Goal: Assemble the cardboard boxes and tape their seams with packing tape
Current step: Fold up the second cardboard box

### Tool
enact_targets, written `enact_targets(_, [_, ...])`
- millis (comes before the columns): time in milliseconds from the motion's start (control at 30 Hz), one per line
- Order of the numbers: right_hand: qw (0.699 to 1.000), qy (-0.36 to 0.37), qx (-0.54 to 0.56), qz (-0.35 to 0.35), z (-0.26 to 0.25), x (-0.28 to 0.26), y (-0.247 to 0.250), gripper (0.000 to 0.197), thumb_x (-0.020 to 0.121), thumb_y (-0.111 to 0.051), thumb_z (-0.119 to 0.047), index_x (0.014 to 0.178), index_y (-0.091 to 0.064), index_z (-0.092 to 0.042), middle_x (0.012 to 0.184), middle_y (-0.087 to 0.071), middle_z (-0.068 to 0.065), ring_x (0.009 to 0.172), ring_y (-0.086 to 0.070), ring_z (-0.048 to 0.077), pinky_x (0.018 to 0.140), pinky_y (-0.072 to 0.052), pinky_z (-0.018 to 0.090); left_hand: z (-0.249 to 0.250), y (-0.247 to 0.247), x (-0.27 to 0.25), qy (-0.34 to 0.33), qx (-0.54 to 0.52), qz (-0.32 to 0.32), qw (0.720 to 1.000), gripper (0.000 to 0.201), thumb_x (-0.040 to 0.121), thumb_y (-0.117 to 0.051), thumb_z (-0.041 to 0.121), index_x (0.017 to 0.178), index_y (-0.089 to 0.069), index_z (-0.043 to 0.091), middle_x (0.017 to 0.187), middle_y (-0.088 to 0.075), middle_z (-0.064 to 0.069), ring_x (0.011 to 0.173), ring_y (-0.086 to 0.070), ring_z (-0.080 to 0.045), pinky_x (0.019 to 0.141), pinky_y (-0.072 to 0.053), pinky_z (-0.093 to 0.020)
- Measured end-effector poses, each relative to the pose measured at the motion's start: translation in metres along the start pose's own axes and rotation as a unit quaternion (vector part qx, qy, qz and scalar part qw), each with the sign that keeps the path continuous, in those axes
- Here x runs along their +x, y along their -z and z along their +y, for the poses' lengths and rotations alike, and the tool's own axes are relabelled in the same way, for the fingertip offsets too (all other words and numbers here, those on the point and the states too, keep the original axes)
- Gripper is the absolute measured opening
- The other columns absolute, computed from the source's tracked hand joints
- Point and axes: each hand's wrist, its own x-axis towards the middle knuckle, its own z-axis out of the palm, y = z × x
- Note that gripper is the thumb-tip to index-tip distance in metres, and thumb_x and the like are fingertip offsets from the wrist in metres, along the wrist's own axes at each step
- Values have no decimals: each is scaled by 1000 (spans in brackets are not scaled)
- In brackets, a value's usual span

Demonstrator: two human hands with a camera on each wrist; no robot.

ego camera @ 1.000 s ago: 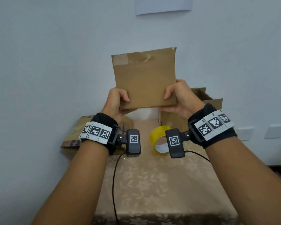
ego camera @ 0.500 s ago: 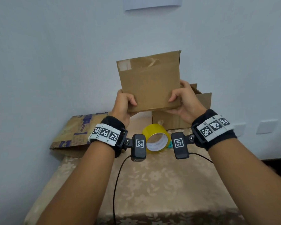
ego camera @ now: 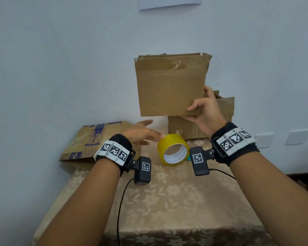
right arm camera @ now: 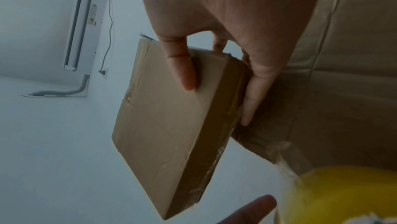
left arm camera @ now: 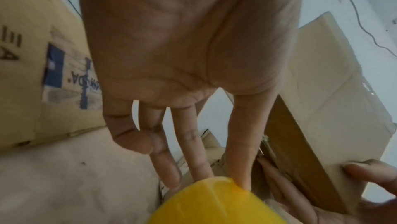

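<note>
Item 1: flattened cardboard box (ego camera: pixel 171 86), held upright in the air above the back of the table (ego camera: pixel 167 201); your right hand (ego camera: pixel 205 112) pinches its lower right corner, thumb on the near face and fingers (right arm camera: pixel 257 81) behind the edge. Its left and bottom edges hang free, with open air between the bottom edge and the tape below. Item 2: yellow packing tape roll (ego camera: pixel 173 150), standing on its rim at mid-table, core facing you. Your left hand (ego camera: pixel 140 134) is spread flat with straight fingers, holding nothing, its fingertips (left arm camera: pixel 240 168) right at the roll's upper left edge; whether they touch it you cannot tell from these views. Item 3: assembled brown box (ego camera: pixel 219 118) against the wall, behind your right hand. Item 4: printed flat carton (ego camera: pixel 94 141) leaning at the table's back left corner, overhanging that edge. The near half of the patterned tablecloth lies open under both forearms, crossed only by 2 black cables.
</note>
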Motion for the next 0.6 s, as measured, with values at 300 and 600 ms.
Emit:
enact_targets(300, [999,16,31,-26,9,-6,11,87,67,-42,20,144,-46,-20,128,-62,7,123,-59,38,91,-57,61,-8,13,2,-31,0,-28,999,57,90,-77,10,140,-57,25,93,-78,4,91,-65,-14,75,-44,-28])
enact_targets(600, [996,-13,4,-86,22,-21,31,73,68,-39,20,128,-58,-17,117,-67,7,111,-65,30,75,-62,46,-20,36,-5,-42,-95,121,987,38,95,-52,-10,125,-67,7,87,-71,-10,56,-56,-14,41,-40,-23])
